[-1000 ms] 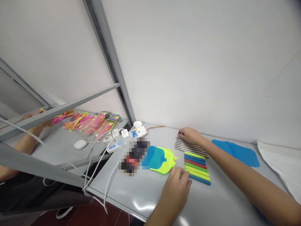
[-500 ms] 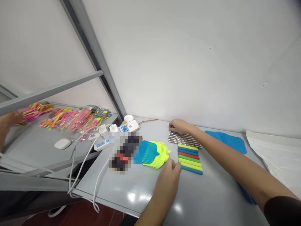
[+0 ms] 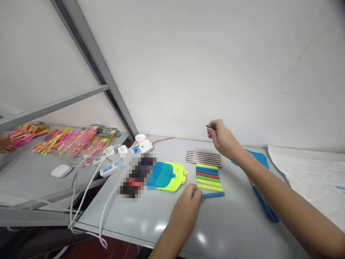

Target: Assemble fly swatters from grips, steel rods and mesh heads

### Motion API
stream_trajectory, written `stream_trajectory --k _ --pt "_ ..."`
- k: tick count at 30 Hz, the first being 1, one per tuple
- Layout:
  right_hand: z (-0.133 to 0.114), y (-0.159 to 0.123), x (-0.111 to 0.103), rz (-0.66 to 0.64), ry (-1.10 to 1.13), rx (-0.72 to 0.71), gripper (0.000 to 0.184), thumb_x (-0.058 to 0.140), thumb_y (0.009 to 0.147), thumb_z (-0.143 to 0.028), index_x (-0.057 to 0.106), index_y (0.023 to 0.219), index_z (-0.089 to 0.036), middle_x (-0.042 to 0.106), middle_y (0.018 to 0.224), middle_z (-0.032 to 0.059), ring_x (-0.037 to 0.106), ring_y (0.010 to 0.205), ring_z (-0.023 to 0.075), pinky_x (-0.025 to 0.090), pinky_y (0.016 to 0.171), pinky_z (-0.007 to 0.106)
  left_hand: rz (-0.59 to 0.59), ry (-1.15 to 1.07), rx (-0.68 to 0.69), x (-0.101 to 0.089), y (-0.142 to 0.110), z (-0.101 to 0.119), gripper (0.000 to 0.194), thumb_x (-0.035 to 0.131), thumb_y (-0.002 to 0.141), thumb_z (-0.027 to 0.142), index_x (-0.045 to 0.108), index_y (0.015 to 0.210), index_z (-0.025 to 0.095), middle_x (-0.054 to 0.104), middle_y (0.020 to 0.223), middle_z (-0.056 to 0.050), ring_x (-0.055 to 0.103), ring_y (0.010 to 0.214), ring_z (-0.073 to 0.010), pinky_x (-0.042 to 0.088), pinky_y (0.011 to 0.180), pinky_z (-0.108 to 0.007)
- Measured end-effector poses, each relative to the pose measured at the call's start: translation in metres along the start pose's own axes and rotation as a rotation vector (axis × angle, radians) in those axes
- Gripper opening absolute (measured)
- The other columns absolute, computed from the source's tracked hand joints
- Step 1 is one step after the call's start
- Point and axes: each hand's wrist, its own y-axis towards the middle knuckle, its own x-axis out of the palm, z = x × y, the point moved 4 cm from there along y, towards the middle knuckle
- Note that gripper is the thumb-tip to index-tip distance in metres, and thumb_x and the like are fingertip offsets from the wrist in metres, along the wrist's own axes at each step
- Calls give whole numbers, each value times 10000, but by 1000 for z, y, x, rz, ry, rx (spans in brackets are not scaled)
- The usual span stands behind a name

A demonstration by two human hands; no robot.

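Left hand (image 3: 186, 203) has the blue tube (image 3: 214, 195) pinched at its left end, pointing right, while the farther right hand (image 3: 224, 139) pinches some dark-tipped thing (image 3: 207, 126).

My left hand (image 3: 187, 203) covers the near end of a blue stick (image 3: 214, 195), and its forearm is cut off by the bottom edge. From my right hand (image 3: 222, 138) pokes a dark-tipped thing (image 3: 207, 126), too small to identify, the rest hidden by my fingers. My right forearm hides part of a blue flat piece (image 3: 258, 158) and runs out of view at lower right. Pixel blocks obscure a dark and red object (image 3: 137, 178) and the left side of the blue mesh (image 3: 165, 176). The right edge crops a white sheet (image 3: 302, 172). At far left, another person's hand (image 3: 4, 141) is blurred and cropped.
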Motion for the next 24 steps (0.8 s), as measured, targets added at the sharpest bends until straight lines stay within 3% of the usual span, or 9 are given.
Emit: stream_trajectory --k 4,7,9,13,16,18,21,24 --pt "-20 -56 -27 382 484 -18 72 423 967 -315 416 1000 -252 476 775 -32 453 585 109 384 544 257 170 -208 115 -17 -7 13 133 431 947 165 538 1008 217 605 1057 -64 593 969 -180 505 838 -315" --pt "-35 -92 -34 493 805 5 31 457 956 -291 447 961 -262 444 697 -46 378 549 108 329 497 246 334 -310 178 -27 -8 25 146 438 946 145 525 1035 222 625 1059 -67 593 996 -176 496 871 -319" --pt "-44 -109 -38 534 959 38 38 464 953 -288 465 926 -262 416 655 -52 355 537 106 314 490 243 366 -349 217 -25 -4 34 137 450 941 128 526 1005 222 631 969 -45 595 918 -163 503 814 -303" --pt "-54 -130 -42 606 1136 101 156 431 963 -314 483 831 -249 340 600 -58 292 509 101 257 456 226 301 -295 225 -7 3 48 84 540 919 184 543 999 209 617 915 -40 571 864 -176 503 754 -312" --pt "-56 -140 -36 643 1108 75 178 437 960 -295 494 801 -240 332 579 -58 289 504 102 255 460 230 207 -79 115 11 5 47 247 693 820 292 576 1017 199 603 1025 -78 564 928 -229 497 780 -379" --pt "-55 -145 -29 661 1057 47 176 455 952 -284 495 788 -236 331 571 -58 304 503 104 262 465 234 106 100 72 22 5 45 256 746 760 353 608 905 193 601 963 -74 562 888 -247 480 733 -387" --pt "-50 -150 -22 699 1001 29 185 469 943 -281 486 767 -229 323 571 -59 314 497 102 258 460 231 -23 249 78 32 5 43 235 733 771 373 595 775 183 591 835 -48 560 826 -234 443 687 -355" --pt "-47 -155 -24 740 968 35 198 472 941 -303 480 757 -231 314 568 -61 301 487 100 256 456 227 -43 227 69 32 5 43 203 678 828 335 559 767 183 599 819 -41 563 802 -225 423 681 -339"
